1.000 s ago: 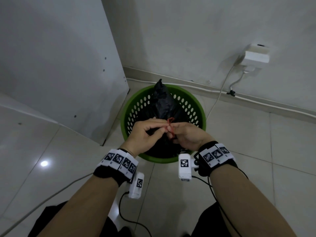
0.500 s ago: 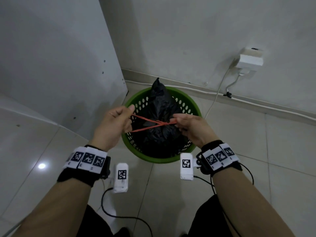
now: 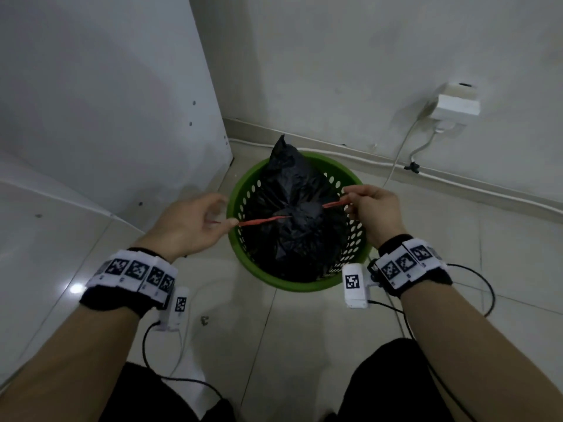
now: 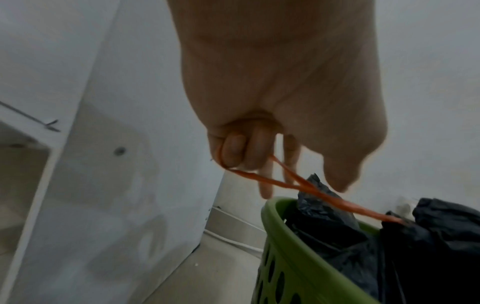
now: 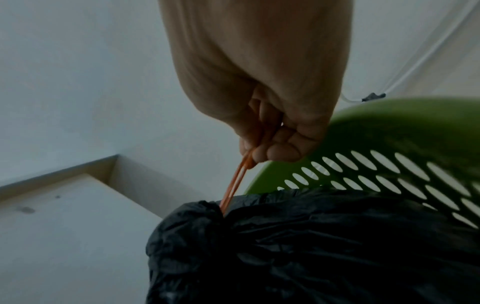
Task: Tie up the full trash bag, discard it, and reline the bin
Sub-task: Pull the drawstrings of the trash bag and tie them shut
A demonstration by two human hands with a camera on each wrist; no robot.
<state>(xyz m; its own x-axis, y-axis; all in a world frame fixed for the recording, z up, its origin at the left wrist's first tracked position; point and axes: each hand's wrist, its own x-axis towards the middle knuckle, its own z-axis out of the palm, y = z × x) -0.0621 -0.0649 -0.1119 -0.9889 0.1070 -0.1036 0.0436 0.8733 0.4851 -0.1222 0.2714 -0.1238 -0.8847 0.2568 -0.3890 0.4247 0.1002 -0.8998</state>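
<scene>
Head view: left hand (image 3: pixel 189 222), right hand (image 3: pixel 373 208) seemingly pinching taut drawstring (image 3: pixel 263 221).

Crinkled glossy black plastic bag (image 3: pixel 292 214), perforated green plastic bin (image 3: pixel 304 284), shiny floor tiles (image 3: pixel 304 345).

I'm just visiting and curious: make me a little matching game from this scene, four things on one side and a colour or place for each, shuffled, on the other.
Things:
1. trash bag
2. bin
3. drawstring
4. white box

Descriptions:
a. green, with holes in its wall
b. on the wall, right of the bin
c. black, bunched at the neck
d. red, pulled taut between left hand and right hand

Pairs: 1-c, 2-a, 3-d, 4-b
</scene>
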